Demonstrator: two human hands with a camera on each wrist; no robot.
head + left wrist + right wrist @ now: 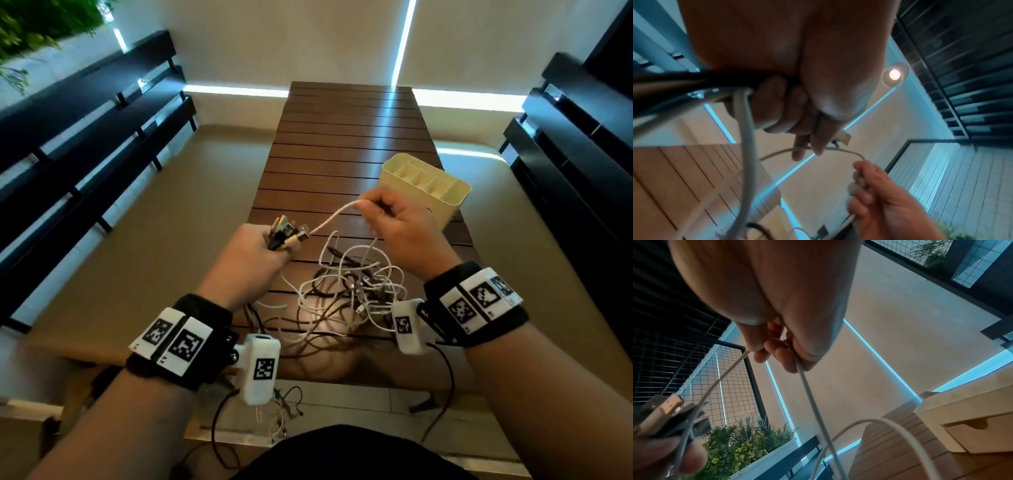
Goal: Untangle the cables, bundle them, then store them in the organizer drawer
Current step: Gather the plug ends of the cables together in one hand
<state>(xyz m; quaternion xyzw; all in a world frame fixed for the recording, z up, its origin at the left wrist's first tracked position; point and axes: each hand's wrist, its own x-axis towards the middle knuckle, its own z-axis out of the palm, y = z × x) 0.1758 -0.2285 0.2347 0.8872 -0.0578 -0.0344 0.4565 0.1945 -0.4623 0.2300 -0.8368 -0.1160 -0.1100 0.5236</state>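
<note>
Slatted brown table (346, 137) runs away from me, black benches either side. Left hand (253, 253) is clenched round a cluster of plug ends (287, 233), I judge to keep the freed ends together; I count about four, blur prevents certainty. At centre, one tangled heap of cables (346, 294) lies near me on the slats, white and dark strands, not countable. Right hand (394, 222) pinches one white cable (334, 216), drawn taut from the plugs, probably to trace it out. One cream organizer (442, 198) stands just beyond; its single drawer (980, 436) is closed.
</note>
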